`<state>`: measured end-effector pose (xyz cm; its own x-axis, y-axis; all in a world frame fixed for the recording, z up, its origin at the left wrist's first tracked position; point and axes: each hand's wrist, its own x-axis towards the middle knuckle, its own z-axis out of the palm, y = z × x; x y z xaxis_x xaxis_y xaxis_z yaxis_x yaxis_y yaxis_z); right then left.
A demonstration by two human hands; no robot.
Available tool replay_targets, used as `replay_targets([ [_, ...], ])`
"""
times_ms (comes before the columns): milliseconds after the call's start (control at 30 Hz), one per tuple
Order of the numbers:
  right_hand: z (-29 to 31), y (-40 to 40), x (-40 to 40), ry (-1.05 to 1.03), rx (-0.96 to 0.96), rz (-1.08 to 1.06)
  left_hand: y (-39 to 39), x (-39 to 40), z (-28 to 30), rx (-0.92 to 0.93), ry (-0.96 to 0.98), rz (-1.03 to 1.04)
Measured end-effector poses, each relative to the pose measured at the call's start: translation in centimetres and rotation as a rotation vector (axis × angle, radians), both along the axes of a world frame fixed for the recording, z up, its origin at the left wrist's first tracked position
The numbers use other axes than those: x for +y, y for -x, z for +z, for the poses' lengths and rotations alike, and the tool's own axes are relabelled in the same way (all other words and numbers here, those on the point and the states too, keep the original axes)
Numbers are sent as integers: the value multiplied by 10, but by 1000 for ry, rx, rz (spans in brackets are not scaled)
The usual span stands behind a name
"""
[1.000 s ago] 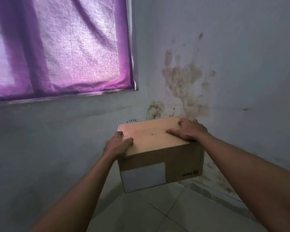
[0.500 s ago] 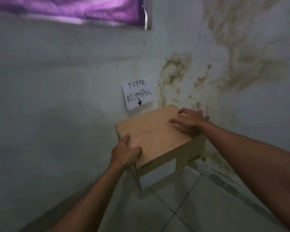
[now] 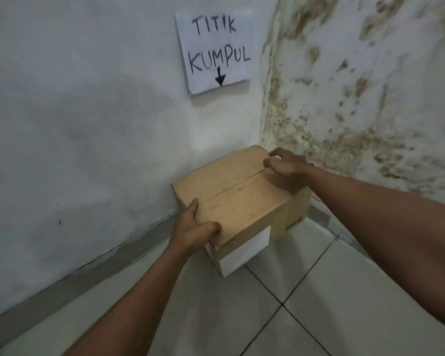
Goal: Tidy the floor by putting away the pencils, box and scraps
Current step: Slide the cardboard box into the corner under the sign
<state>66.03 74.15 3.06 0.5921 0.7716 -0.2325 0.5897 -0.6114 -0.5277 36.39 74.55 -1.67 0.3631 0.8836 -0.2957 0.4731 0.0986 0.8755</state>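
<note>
My left hand [image 3: 194, 228] has its grip closed on the near left corner of the box [image 3: 238, 199], thumb lying along the top edge and fingers curled over the lid. My right hand [image 3: 287, 167] clamps the far right edge, fingers bent down over the top beside the seam where the two flaps meet. Both grips are tight on the cardboard, one at each end of a diagonal, so the box hangs between them.

The box is closed, tilted a little toward me, and sits right in the corner where the two walls meet. Its back edge looks to be touching or almost touching the left wall [image 3: 88, 124]; whether its bottom has reached the floor [image 3: 306, 304] I cannot tell, since the lower front corner is all I see.

Directly above it a paper sign [image 3: 216, 51] is stuck on the wall, hand-lettered "TITIK KUMPUL" with an arrow pointing down (a drop spot, I take it).

I judge this to be the put-away of the box, nearly finished. The next move calls for settling it flat on the tiles under the arrow, snug to both walls, then opening both hands. Pencils and scraps are out of view here.
</note>
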Motion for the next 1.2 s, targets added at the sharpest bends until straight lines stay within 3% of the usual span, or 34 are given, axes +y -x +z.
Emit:
replay_targets([
  [467, -115, -27, 25, -56, 105, 105, -18, 33, -97, 10, -15, -73],
  [800, -139, -26, 33, 125, -138, 293, -18, 38, -129, 108, -6, -131],
  [933, -141, -8, 29, 235, -171, 314, -20, 31, -109, 318, -187, -162],
  [1067, -138, 31, -8, 133, -193, 147, -6, 17, -86, 372, -382, -80],
  [1200, -112, 54, -54, 79, -310, 165, 16, 0, -58, 569, -573, -132],
])
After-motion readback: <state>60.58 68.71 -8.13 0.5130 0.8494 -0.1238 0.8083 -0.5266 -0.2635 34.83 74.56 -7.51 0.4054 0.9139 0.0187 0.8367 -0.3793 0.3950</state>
